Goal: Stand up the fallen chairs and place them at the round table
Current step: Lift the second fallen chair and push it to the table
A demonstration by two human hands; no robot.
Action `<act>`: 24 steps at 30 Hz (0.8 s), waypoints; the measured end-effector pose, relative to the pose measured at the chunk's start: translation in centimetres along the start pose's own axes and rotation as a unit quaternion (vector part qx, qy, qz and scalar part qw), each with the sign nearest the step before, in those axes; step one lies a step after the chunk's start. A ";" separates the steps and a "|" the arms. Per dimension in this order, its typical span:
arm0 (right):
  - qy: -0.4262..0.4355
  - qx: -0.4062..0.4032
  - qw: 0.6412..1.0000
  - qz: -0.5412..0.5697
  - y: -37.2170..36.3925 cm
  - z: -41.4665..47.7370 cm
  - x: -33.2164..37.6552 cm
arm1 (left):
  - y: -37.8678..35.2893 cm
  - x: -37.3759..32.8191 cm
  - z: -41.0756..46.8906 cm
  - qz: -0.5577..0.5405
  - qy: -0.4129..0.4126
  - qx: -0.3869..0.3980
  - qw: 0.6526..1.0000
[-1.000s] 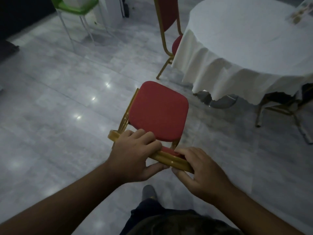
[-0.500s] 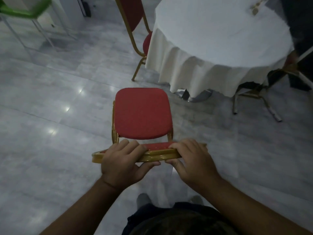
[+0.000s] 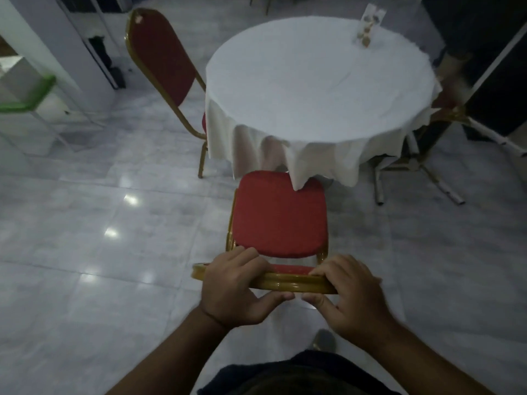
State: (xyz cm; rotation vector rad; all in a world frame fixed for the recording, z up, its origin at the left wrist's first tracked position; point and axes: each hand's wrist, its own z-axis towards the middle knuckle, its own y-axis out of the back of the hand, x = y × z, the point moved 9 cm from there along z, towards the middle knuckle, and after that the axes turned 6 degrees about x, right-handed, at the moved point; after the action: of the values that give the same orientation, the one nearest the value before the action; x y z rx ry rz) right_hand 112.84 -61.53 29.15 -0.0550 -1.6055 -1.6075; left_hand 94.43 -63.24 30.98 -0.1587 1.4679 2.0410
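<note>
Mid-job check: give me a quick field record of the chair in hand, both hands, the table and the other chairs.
held chair: upright red seat, front edge just under the tablecloth hem
left hand: grip closed on the gold backrest top rail
right hand: grip closed on the same rail
round table: white cloth, small card stand at far edge
second chair: upright at the table's left
third chair: only its legs show at the right, state unclear
</note>
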 end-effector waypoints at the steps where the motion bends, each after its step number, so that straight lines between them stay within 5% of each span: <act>1: 0.004 -0.009 1.000 -0.008 0.8 0.3 -1.0 | -0.8 -0.4 1.1 -0.008 -0.002 0.001 1.000; 16: -0.008 -0.001 0.999 -0.049 2.1 6.8 -7.3 | -5.4 2.4 9.7 -0.025 -0.048 0.028 0.998; 24: -0.083 -0.080 0.989 -0.088 2.0 10.7 -7.7 | -5.8 5.4 12.6 0.006 -0.020 0.054 0.998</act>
State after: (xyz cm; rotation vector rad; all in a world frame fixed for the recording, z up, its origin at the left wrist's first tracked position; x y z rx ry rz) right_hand 113.51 -48.20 28.30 -0.1377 -1.6400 -1.9091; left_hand 96.30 -48.64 28.60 -0.0644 1.5536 1.9580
